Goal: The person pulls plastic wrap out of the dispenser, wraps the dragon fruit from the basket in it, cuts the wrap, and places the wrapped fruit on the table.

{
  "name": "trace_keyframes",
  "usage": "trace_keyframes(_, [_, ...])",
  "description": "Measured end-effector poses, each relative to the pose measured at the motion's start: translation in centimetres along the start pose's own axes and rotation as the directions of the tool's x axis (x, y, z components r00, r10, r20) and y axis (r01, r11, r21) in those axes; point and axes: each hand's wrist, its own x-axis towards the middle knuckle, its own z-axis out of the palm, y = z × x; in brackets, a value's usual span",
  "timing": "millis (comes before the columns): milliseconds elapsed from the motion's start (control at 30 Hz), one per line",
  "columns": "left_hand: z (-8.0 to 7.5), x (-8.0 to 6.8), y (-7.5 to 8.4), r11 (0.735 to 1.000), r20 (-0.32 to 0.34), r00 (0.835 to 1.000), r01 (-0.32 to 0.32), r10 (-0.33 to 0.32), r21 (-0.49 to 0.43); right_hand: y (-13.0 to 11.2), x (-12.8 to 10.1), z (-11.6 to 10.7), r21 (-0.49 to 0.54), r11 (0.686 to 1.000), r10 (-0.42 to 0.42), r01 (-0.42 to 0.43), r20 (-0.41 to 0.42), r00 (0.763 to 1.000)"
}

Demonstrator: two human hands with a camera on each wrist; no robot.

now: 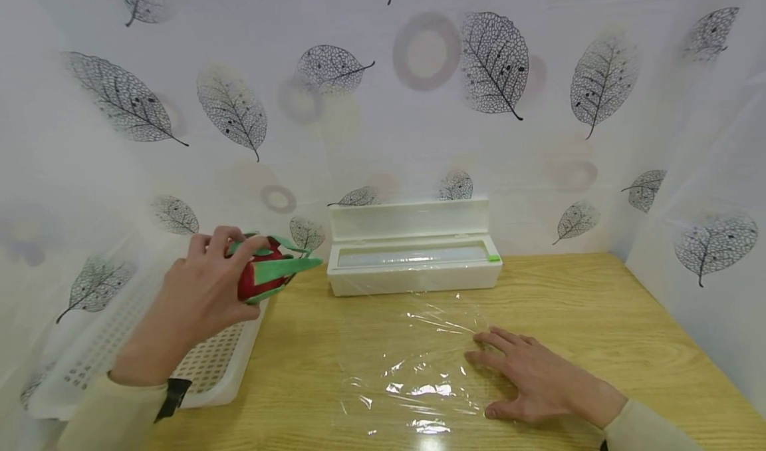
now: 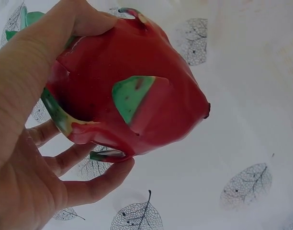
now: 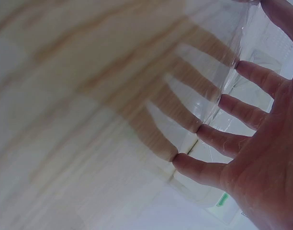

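A red dragon fruit with green scales [image 1: 267,269] sits gripped in the left hand [image 1: 200,298], fingers curled round it, above the white perforated basket [image 1: 223,364]; the right hand [image 1: 529,378] lies spread flat, pinning the clear cling film sheet [image 1: 419,358] on the wooden table [image 1: 628,318] before the white dispenser box [image 1: 413,248].

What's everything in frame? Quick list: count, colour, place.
Red dragon fruit with green scales: one, red and green, held above the basket.
White perforated plastic basket: one, white, table's left edge.
White cling-film dispenser box: one, white with a green tab, lid open, back centre.
Clear cling-film sheet: one, transparent, flat on table centre.
Light wooden table: one, light wood.
Leaf-print curtain: white and grey, behind and at the sides.
Left hand: grips the fruit.
Right hand: fingers flat on the film.
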Motion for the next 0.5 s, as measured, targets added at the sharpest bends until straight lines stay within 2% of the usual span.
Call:
trace_keyframes(233, [0.0,0.2,0.9,1.0,0.025,1.0,-0.001,0.0,0.016,0.0,0.0,0.1,0.004,1.0,0.003,-0.003,-0.002,1.0])
trace_keyframes(500, [0.0,0.4,1.7,0.999,0.008,1.0,-0.027,0.027,0.025,0.1,0.0,0.1,-0.001,1.0,-0.002,0.002,-0.006,1.0])
